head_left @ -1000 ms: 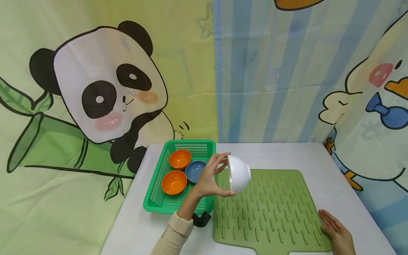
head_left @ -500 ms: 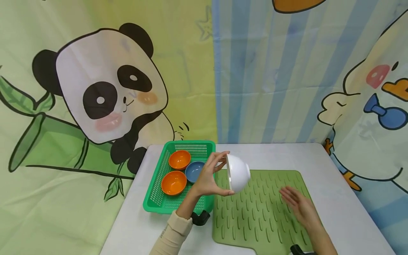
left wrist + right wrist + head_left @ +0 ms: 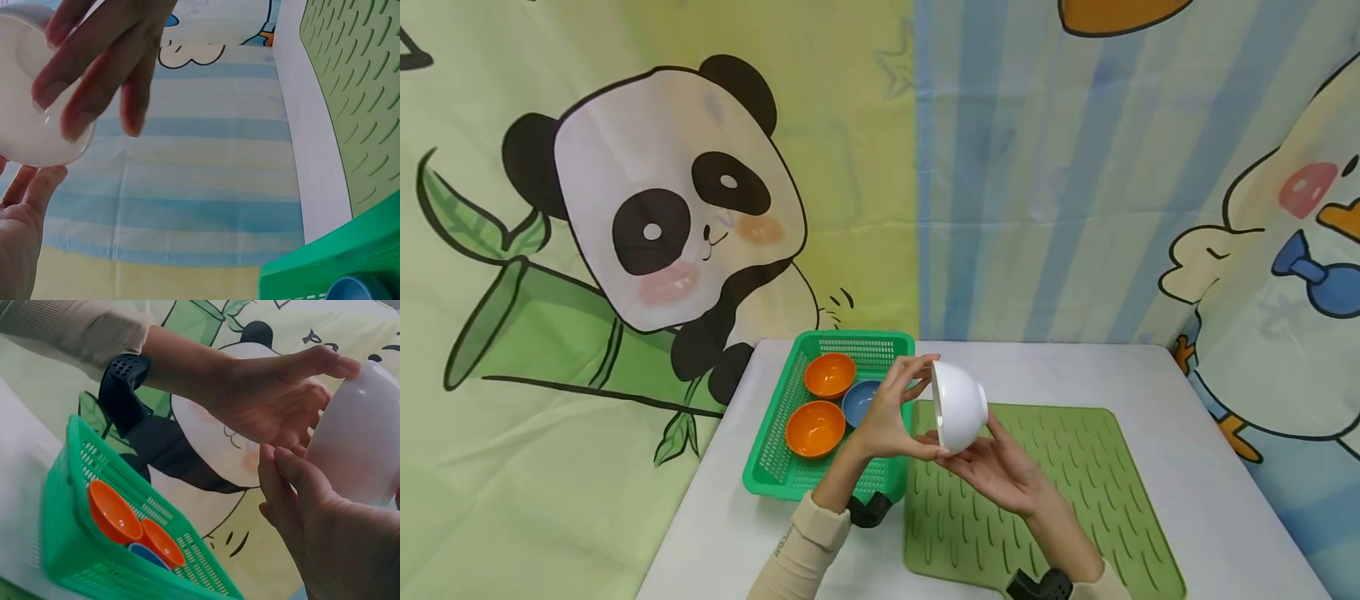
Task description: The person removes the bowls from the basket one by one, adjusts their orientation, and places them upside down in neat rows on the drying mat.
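Observation:
A white bowl (image 3: 959,407) is held up on its side, its mouth turned to the left and its foot to the right. My left hand (image 3: 883,421) grips it by the rim, thumb below and fingers above. From below and the right, my right hand (image 3: 1000,471) reaches against the bowl, palm up, with fairly straight fingers under the rim and the thumb near the foot. In the left wrist view, fingers of the right hand (image 3: 25,212) meet the lower rim. How firmly they press is unclear.
A green basket (image 3: 763,454) stands on the white table (image 3: 700,542) at left, holding two orange bowls (image 3: 815,430) (image 3: 830,376) and a blue bowl (image 3: 857,402). Right of it lies a green ridged mat (image 3: 1097,475), beneath the hands. A printed curtain (image 3: 1000,208) hangs behind.
My right hand has come from the mat's right edge, across the mat, to the white bowl. The left hand keeps its grip with the bowl almost still. The head view has shifted slightly.

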`<state>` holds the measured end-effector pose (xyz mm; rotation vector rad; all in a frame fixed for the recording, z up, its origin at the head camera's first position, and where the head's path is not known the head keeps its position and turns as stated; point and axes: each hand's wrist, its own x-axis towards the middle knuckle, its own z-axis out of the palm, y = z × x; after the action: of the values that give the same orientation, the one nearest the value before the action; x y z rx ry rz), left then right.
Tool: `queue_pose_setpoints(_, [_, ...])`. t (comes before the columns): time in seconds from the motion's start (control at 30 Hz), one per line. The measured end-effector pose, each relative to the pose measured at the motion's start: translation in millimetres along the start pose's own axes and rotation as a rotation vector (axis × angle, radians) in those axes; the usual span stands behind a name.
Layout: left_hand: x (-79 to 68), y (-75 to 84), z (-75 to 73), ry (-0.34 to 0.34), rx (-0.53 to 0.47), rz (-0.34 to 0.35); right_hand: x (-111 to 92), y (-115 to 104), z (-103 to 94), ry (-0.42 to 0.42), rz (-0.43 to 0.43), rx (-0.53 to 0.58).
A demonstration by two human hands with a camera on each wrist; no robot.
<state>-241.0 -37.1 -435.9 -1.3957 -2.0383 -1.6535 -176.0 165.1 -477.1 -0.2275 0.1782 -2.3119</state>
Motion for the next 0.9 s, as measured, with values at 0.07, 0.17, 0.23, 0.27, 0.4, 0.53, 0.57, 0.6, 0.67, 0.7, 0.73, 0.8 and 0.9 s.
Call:
queue_pose_setpoints(0.07, [-1.0,0.1,-1.0,-0.006,0.001,-0.001,1,0,1.8,-0.031,0.006,-0.012])
queue_pose_setpoints(0.17, [-2.3,0.7,-2.6,-0.008,0.009,0.000,3,-1,2.1,-0.068,0.014,-0.021])
queue_pose_setpoints(0.23, [-3.3,1.4,-3.7,-0.004,0.013,-0.004,3,-2,1.8,-0.082,0.015,-0.028])
queue_pose_setpoints(0.27, [-3.8,1.6,-4.1,0.000,0.015,-0.008,4,-2,2.0,-0.080,0.016,-0.031])
queue_pose_setpoints(0.4, [-6.8,2.0,-5.5,0.016,0.025,-0.027,6,-3,3.6,-0.061,0.026,-0.045])
queue_pose_setpoints(0.53, [-9.3,1.9,-6.0,0.021,0.020,-0.041,6,-4,4.3,-0.030,0.034,-0.069])
queue_pose_setpoints(0.57, [-9.3,2.9,-6.6,0.020,0.018,-0.043,7,-5,4.5,-0.022,0.034,-0.075])
queue_pose_setpoints(0.6, [-8.9,4.4,-7.4,0.017,0.016,-0.046,7,-6,4.3,-0.026,0.038,-0.083])
queue_pose_setpoints(0.67, [-7.1,11.8,-9.6,0.006,0.014,-0.047,7,-8,5.4,-0.010,0.037,-0.107])
queue_pose_setpoints(0.7, [-6.0,15.7,-11.0,-0.004,0.014,-0.049,7,-10,6.3,-0.004,0.039,-0.129])
queue_pose_setpoints(0.73, [-4.9,19.7,-12.7,-0.016,0.007,-0.053,7,-12,7.8,0.010,0.039,-0.155])
queue_pose_setpoints(0.8, [-2.9,25.5,-16.5,-0.038,-0.008,-0.060,7,-19,11.8,0.073,0.037,-0.243])
queue_pose_setpoints(0.9, [-1.8,25.9,-21.6,-0.062,0.019,-0.083,5,-32,21.0,0.216,0.035,-0.475])
